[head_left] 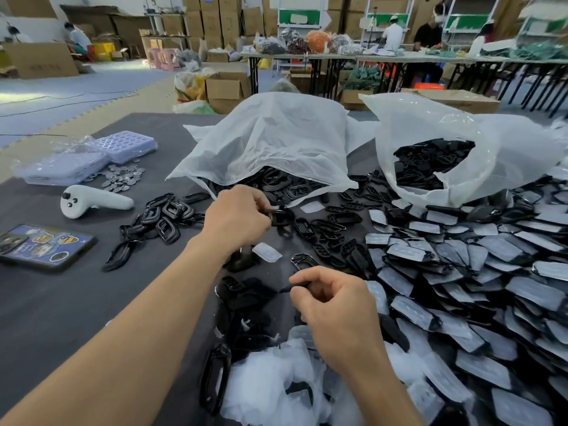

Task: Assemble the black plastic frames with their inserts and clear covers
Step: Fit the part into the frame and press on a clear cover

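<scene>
Now the left hand [236,218] pinches a glossy black plastic frame [281,217] beside the translucent white plastic bag [270,142]; right hand [336,309], nearer, pinches a thin black plastic piece [295,285].

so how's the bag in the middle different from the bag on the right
The middle bag lies slumped, its mouth low at the table, and black frames spill out of it; the right bag gapes open toward the camera and keeps its black parts inside. The middle bag looks dull and cloudy, while the right bag has a glossier, clearer rim. Both are whitish plastic bags holding black pieces.
</scene>
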`<control>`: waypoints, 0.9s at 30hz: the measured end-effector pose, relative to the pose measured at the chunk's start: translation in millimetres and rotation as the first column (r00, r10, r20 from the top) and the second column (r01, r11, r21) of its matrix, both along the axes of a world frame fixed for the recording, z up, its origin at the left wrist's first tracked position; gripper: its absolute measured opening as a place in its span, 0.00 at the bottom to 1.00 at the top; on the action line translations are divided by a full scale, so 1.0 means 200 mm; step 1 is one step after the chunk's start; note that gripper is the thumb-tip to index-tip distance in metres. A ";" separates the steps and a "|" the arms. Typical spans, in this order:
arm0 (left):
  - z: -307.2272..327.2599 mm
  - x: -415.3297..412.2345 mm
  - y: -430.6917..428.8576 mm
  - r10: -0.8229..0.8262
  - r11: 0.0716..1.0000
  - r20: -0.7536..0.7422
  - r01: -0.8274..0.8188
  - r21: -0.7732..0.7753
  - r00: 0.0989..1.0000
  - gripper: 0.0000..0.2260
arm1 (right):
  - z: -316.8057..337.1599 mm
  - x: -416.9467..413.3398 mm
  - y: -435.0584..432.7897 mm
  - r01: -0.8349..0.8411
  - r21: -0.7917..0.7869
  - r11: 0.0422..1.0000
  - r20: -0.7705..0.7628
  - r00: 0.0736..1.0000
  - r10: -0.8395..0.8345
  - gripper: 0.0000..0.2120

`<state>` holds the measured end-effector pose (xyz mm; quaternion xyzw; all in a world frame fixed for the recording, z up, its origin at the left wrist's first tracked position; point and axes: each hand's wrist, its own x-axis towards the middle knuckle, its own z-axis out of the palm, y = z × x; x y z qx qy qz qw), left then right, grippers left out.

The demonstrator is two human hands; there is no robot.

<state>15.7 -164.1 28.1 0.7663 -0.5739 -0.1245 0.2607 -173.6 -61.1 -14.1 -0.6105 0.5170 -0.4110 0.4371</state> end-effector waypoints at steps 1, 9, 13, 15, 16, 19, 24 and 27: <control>0.02 -0.01 0.01 -0.008 1.000 0.086 0.010 -0.026 0.996 0.09 | 0.00 0.00 0.00 -0.005 0.005 1.000 -0.004 1.000 0.005 0.12; 0.19 0.04 0.17 -0.043 0.999 0.321 0.050 -0.014 0.946 0.14 | 0.02 -0.01 0.01 0.014 0.030 0.999 0.057 0.998 -0.016 0.07; 0.13 0.03 0.43 -0.108 0.987 -0.481 0.034 -0.160 0.870 0.10 | 0.02 0.00 0.01 0.055 0.073 0.996 0.164 0.984 -0.066 0.13; 0.04 -0.01 0.55 -0.114 0.993 -0.824 0.035 -0.114 0.555 0.10 | 0.03 0.01 0.01 0.043 0.119 0.992 0.219 0.973 -0.068 0.12; -0.01 -0.02 0.61 -0.092 0.996 -0.895 0.045 -0.080 0.437 0.11 | 0.03 0.02 0.01 0.025 0.149 0.989 0.266 0.962 -0.064 0.12; -0.12 -0.07 0.71 -0.050 0.998 -0.952 0.043 -0.039 0.301 0.12 | 0.05 0.04 0.02 -0.058 0.229 0.972 0.410 0.911 -0.042 0.13; -0.20 -0.15 0.77 -0.049 0.994 -0.924 -0.068 -0.081 0.380 0.12 | 0.06 0.03 0.05 -0.242 0.312 0.919 0.544 0.838 0.036 0.16; -0.21 -0.14 0.77 -0.069 0.984 -0.853 -0.107 -0.144 0.517 0.12 | 0.07 -0.01 0.05 -0.325 0.309 0.894 0.593 0.800 0.086 0.22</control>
